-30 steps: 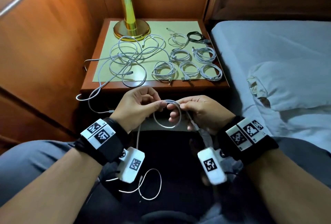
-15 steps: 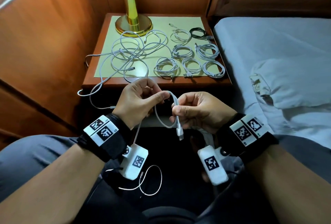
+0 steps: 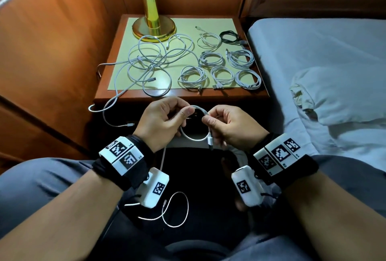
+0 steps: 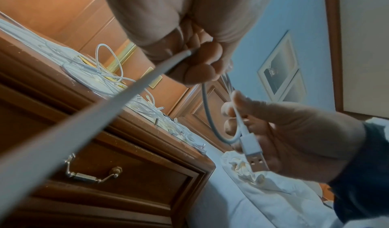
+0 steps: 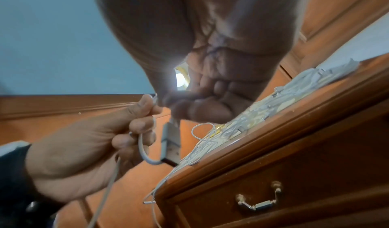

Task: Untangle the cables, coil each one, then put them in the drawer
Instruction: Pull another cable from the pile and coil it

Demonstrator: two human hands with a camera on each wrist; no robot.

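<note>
**Coiling one white cable over my lap**

Over my lap, just in front of the nightstand [image 3: 181,96], I had one white cable [image 3: 193,138] up between both hands. My left hand [image 3: 160,124] had thumb and forefinger pinched on the top of the loop, w/ the other fingers curled round the strand beneath. That kept the first turn from springing open. My right hand [image 3: 231,127] pinched the same loop just beside it, fingers curled, and the USB plug [image 3: 210,141] hung down below them. I held the plug end there, I'd say, so the turns would start from a fixed end. The long tail ran down from my left hand past the wrist and lay loose on my lap [image 3: 175,212], so most of this cable was not yet wound.

On the nightstand top the sorting showed why I worked off the table. Seven done coils, incl. one black coil [image 3: 229,37], sat apart on the right side nearest the bed [image 3: 313,56]. The tangled heap [image 3: 154,62] lay on the left near the lamp base [image 3: 154,28], one strand drooping over the front edge. Keeping the two groups apart meant no re-tangling.

The drawer [image 4: 118,180], seen from the left wrist, was closed, handle [image 4: 92,173] untouched. Judgement: roughly mid-task; coils to finish, then stow.
</note>
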